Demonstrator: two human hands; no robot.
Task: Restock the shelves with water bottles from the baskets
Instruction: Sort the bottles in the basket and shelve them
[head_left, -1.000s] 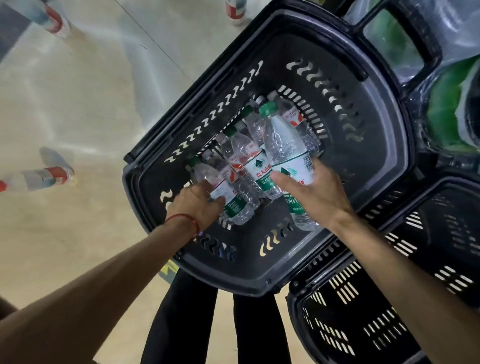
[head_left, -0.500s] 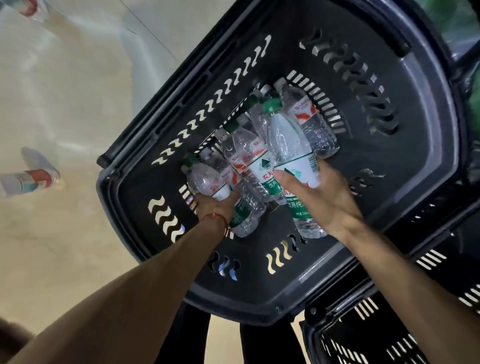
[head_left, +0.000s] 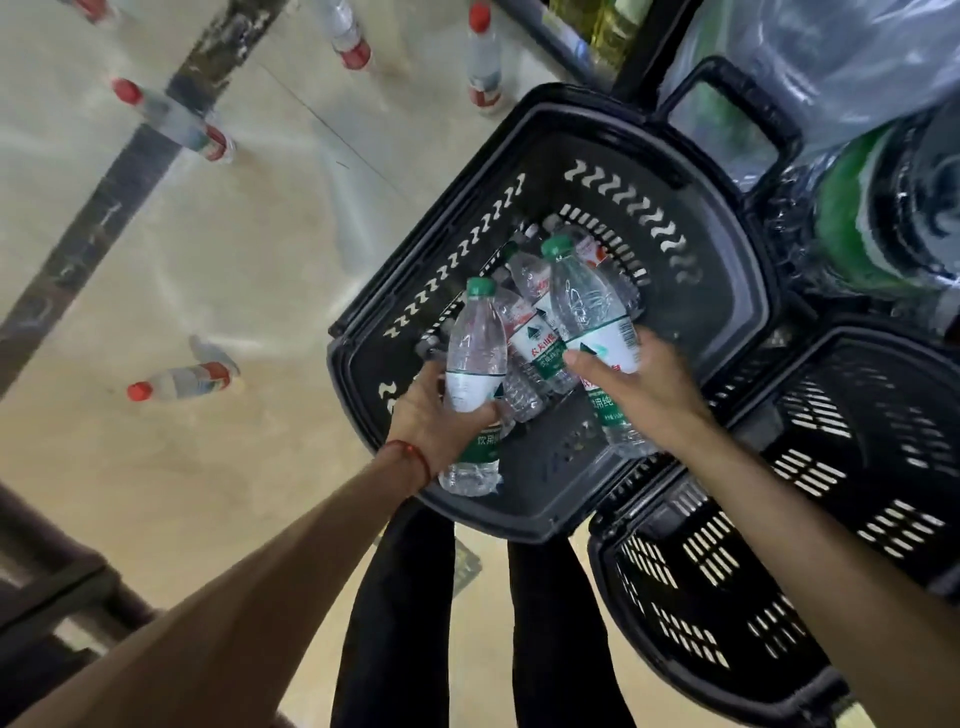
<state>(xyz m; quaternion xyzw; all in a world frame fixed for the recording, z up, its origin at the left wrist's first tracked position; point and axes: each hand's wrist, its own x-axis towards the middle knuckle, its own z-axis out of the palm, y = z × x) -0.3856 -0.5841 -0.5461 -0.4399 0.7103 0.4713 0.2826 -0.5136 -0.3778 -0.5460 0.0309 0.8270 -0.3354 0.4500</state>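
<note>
A black plastic basket sits on the floor in front of me with several clear water bottles lying in it, green caps and green-and-white labels. My left hand grips one green-capped bottle round its middle, lifted above the basket's near rim. My right hand grips a second green-capped bottle round its label, raised over the others. A red string circles my left wrist.
A second black basket stands at the lower right. Red-capped bottles appear on the pale shiny floor at the left and top. Plastic-wrapped packs with green labels lie at the upper right. My dark trouser legs are below the basket.
My left hand has closed round a bottle and lifted it out of the pile. My right hand has raised its bottle too. The camera has pulled back, showing more floor.
</note>
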